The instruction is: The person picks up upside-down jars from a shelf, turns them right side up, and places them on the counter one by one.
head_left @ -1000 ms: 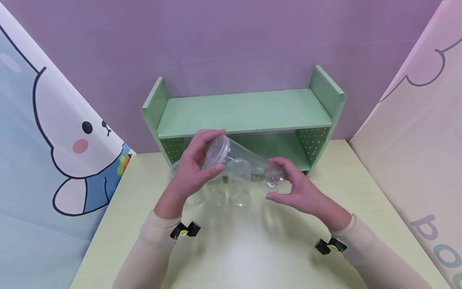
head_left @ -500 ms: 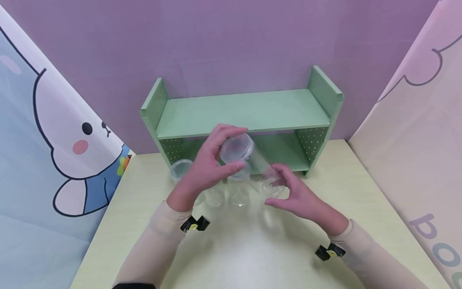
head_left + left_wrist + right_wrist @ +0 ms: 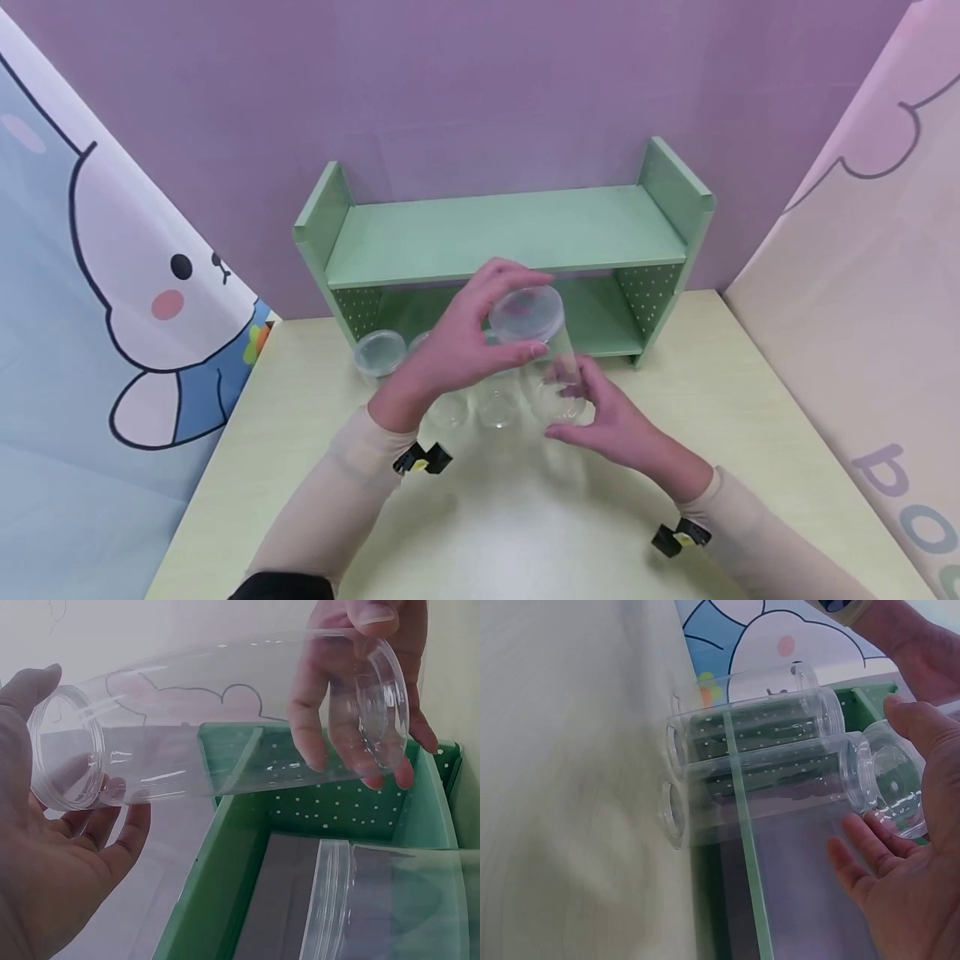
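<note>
A clear jar (image 3: 538,385) with a translucent lid is held above the table, between my two hands. My left hand (image 3: 465,343) grips it at the lid (image 3: 527,314), thumb on the near side and fingers round the far side. At the base, my right hand (image 3: 621,417) holds it between thumb and fingers. The left wrist view shows the whole jar (image 3: 195,724) spanning the hands. Three similar lidded jars stand in a row on the table: a left one (image 3: 380,353), a middle one (image 3: 448,410) partly hidden by my left hand, and a right one (image 3: 497,404).
Behind the jars stands a green two-tier shelf (image 3: 510,236) with dotted side panels, against a purple backdrop (image 3: 480,92). The pale tabletop (image 3: 495,533) stretches in front. Printed cloth panels border both sides, one with a rabbit (image 3: 172,275).
The jar has tilted from nearly lying to more upright, lid up. My left hand has moved right with the lid, uncovering the left jar. My right hand has dropped slightly with the base.
</note>
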Tool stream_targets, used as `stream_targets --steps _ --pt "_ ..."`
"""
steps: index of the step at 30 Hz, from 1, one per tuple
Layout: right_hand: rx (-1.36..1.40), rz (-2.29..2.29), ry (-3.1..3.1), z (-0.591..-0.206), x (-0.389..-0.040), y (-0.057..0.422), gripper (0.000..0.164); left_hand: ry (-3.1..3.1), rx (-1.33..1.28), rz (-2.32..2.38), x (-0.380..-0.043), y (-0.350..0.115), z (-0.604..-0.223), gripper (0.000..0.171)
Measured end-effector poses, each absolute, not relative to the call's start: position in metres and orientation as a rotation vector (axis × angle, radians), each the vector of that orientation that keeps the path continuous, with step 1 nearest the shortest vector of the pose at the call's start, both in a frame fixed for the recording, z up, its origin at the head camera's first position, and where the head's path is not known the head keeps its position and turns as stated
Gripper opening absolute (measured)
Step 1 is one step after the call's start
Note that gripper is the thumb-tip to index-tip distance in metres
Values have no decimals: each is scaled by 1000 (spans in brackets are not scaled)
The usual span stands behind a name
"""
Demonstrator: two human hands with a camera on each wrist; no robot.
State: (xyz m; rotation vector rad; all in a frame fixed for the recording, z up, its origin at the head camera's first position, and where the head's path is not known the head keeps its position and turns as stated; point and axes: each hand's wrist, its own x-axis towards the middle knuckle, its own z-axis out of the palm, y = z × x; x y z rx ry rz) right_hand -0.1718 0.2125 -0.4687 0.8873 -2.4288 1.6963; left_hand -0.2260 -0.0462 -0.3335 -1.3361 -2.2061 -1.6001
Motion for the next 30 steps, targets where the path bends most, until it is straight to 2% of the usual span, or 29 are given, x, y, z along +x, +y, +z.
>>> stream_targets --steps 26,30 --pt "751 1664 -2392 -467 -167 211 88 -2257 -1379 -1557 -227 -32 -336 64" --pt "791 1634 -2314 -460 -169 211 94 -2259 -1394 -1552 -227 -31 -338 65"
